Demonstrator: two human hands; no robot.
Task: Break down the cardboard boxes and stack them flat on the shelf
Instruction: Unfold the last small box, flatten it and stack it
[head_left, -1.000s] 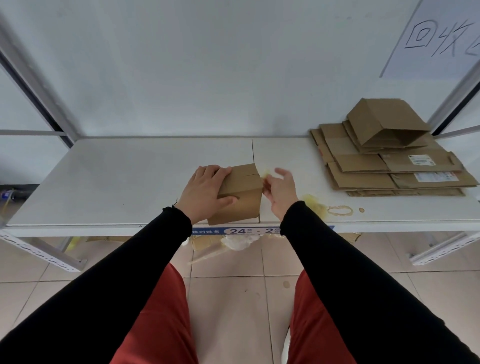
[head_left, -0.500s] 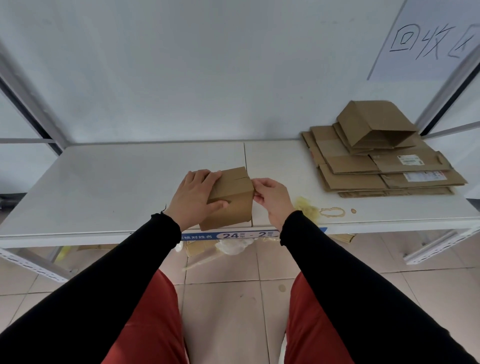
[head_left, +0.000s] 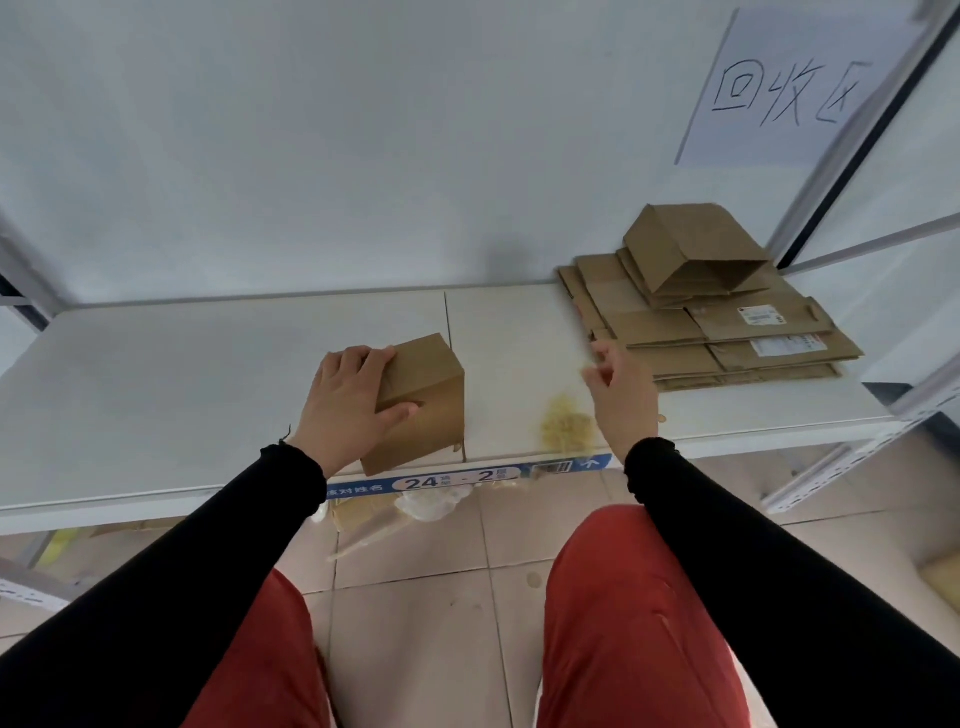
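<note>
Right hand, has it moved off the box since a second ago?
Yes. The right hand left the box and went right, now near the flat stack, past the shelf seam.

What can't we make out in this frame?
- Right hand, head view: motion-blurred; whether it pinches anything is unclear.
- Small box: far and left faces hidden by the box itself and the left hand.
- Flat cardboard stack: label print too small.
- Wall sign: cut off by shelf post.
</note>
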